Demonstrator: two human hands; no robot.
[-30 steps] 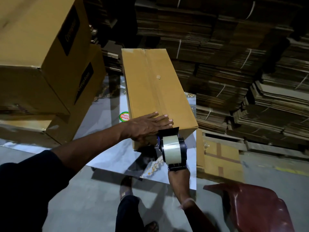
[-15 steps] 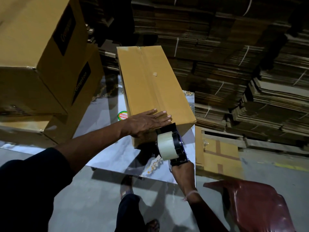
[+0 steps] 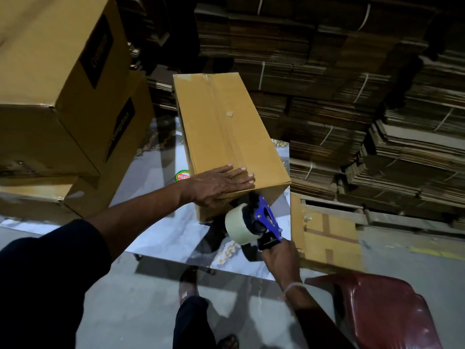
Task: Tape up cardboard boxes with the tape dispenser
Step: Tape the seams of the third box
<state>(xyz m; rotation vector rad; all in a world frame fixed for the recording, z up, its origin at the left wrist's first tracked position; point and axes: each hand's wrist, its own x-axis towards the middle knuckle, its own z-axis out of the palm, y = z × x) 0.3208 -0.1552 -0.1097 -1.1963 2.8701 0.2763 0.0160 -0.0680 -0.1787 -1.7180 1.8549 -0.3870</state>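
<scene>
A long brown cardboard box (image 3: 226, 127) lies lengthwise on a glossy marble-patterned table (image 3: 161, 227), with a taped seam running down its top. My left hand (image 3: 219, 185) presses flat on the box's near top edge, fingers straight. My right hand (image 3: 279, 255) grips the handle of a blue tape dispenser (image 3: 254, 220) carrying a pale tape roll. The dispenser's front end sits against the box's near end face, just below the left fingertips, tilted to the right.
Two large cardboard boxes (image 3: 57, 79) are stacked at the left, close to the table. Bundled flat cartons (image 3: 352, 96) fill the background and right. A dark red plastic chair (image 3: 385, 313) stands at the lower right. A round sticker (image 3: 182, 175) is on the table.
The dispenser has tilted from upright to leaning right and risen against the box's near end. My right hand has shifted right. The left hand stays pressed on the box.
</scene>
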